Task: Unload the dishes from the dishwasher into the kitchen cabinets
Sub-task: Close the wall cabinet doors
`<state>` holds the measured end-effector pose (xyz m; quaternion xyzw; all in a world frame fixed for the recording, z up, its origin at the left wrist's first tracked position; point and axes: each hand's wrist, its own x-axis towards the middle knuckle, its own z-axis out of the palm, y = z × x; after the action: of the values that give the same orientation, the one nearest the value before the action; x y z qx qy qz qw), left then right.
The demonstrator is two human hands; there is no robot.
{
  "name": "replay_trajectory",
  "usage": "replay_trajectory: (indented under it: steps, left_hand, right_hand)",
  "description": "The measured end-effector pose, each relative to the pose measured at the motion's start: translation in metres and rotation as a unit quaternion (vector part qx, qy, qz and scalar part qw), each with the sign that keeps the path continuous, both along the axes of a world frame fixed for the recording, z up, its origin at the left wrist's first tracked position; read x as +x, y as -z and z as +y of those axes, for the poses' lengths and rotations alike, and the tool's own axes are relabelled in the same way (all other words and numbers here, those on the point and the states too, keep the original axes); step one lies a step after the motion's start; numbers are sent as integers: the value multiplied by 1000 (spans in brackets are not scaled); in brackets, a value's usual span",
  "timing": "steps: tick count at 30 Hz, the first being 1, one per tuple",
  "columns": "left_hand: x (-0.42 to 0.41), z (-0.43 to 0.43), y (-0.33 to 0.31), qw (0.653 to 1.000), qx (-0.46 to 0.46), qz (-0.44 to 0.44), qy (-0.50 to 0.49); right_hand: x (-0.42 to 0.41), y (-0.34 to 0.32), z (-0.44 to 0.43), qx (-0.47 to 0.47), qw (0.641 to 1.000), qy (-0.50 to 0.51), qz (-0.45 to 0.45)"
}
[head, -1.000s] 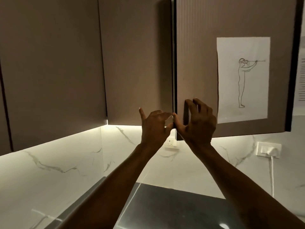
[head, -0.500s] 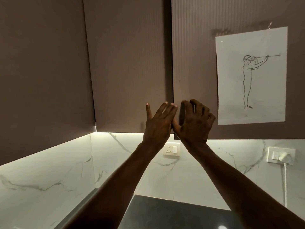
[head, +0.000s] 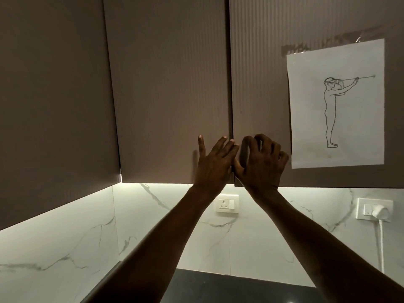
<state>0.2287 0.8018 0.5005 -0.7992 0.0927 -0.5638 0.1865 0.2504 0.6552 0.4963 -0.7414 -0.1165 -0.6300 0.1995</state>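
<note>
Two brown upper cabinet doors meet at a vertical seam, and both stand closed. My left hand (head: pixel 215 165) lies flat with straight fingers on the left door (head: pixel 170 95), near its lower right corner. My right hand (head: pixel 261 165) touches the right door (head: pixel 260 84) just past the seam, its fingers curled and its thumb by the door's left edge. Neither hand holds anything. No dishes and no dishwasher are in view.
A paper sheet with a line drawing (head: pixel 336 101) is taped to the right door. Another cabinet (head: pixel 54 106) runs along the left wall. On the lit marble backsplash are a socket (head: pixel 227 203) and a plugged-in socket (head: pixel 375 209) with a white cable. A dark counter (head: pixel 218 287) lies below.
The right door, ajar a second ago with my right hand on its edge, has swung closed. My left hand's fingers have straightened flat onto the left door. The view has tilted up.
</note>
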Motion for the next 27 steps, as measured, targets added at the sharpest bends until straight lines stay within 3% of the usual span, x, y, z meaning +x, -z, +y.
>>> replay_trajectory:
  steps: [4, 7, 10, 12, 15, 19, 23, 27]
  left_hand:
    - [-2, 5, 3, 999, -9, 3, 32]
    - [-8, 19, 11, 996, -53, 0, 74]
    - [-16, 61, 20, 983, -162, -25, 84]
    - [-20, 96, 25, 949, -285, -48, 124]
    - [-38, 134, 26, 841, -502, -113, 168]
    - [-61, 159, 25, 717, -675, -150, 92]
    - [-62, 183, 35, 507, -844, -110, 132]
    - [-61, 201, 26, 329, -899, -10, 288]
  right_hand:
    - [-5, 1, 2, 6, 1000, -14, -9]
    - [-6, 3, 6, -40, 997, -56, -33]
    - [-15, -1, 28, -103, 986, -112, -64]
    - [-27, -5, 51, -118, 982, -137, -60]
    - [-38, -4, 93, -155, 973, -165, -33]
    - [-39, 1, 139, -210, 960, -185, 16]
    - [-41, 6, 165, -220, 959, -175, 35]
    - [-44, 10, 179, -215, 959, -180, 47]
